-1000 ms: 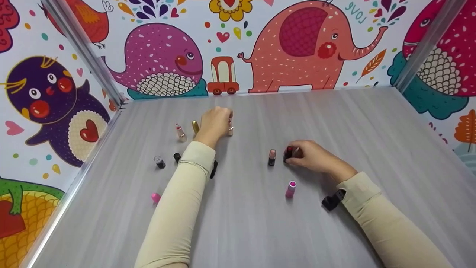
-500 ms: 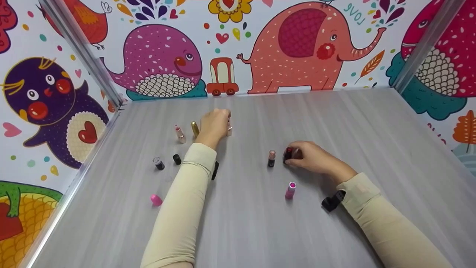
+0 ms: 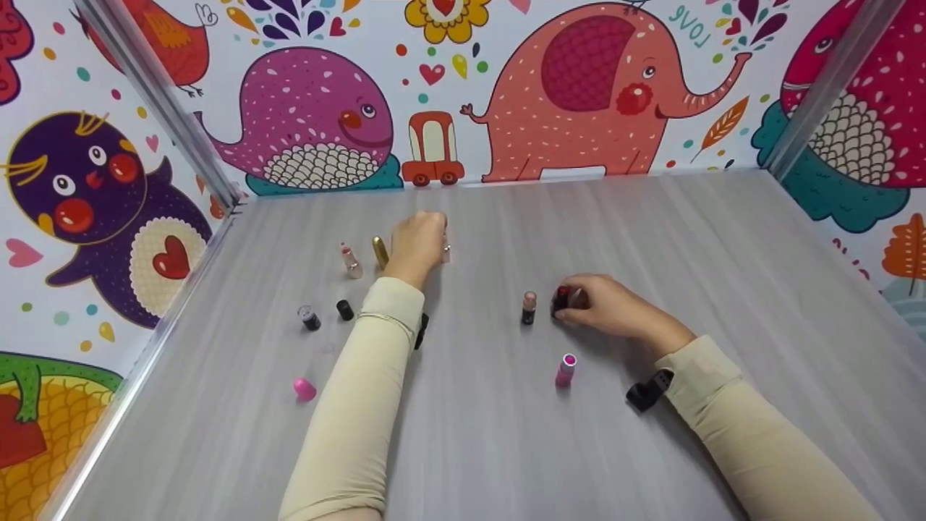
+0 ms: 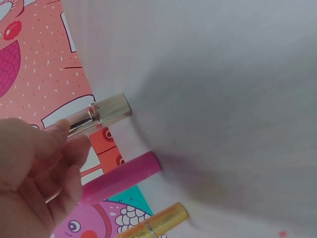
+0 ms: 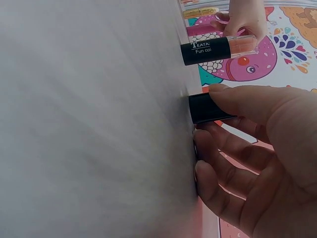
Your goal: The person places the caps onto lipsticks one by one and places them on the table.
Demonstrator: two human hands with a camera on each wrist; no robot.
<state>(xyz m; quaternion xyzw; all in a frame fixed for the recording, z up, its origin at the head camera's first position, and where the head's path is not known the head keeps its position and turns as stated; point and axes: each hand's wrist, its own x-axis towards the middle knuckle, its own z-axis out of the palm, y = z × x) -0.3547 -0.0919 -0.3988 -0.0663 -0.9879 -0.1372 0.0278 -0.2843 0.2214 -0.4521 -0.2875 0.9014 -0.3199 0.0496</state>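
Observation:
At the back of the table, my left hand (image 3: pixel 417 246) pinches an upright lipstick (image 4: pixel 113 110) with a pale gold base and a clear upper part. Close beside it in the left wrist view stand a pink tube (image 4: pixel 124 176) and a gold tube (image 4: pixel 158 223). Farther right, my right hand (image 3: pixel 608 300) holds a black lipstick (image 5: pixel 205 109) between thumb and fingers, its base down at the table; its red top (image 3: pixel 562 291) shows in the head view. Just left of that hand stands a black-based lipstick with a peach top (image 3: pixel 529 307).
A magenta lipstick (image 3: pixel 566 370) stands nearer the front. On the left are a pink-tipped lipstick (image 3: pixel 351 260), a clear-topped black piece (image 3: pixel 309 318), a black cap (image 3: pixel 344 310) and a pink cap (image 3: pixel 304 389). Patterned walls (image 3: pixel 448 87) bound the table at the back and sides.
My left forearm has shifted slightly right, uncovering the black cap and more of the pink cap. Both hands keep their holds nearly in place.

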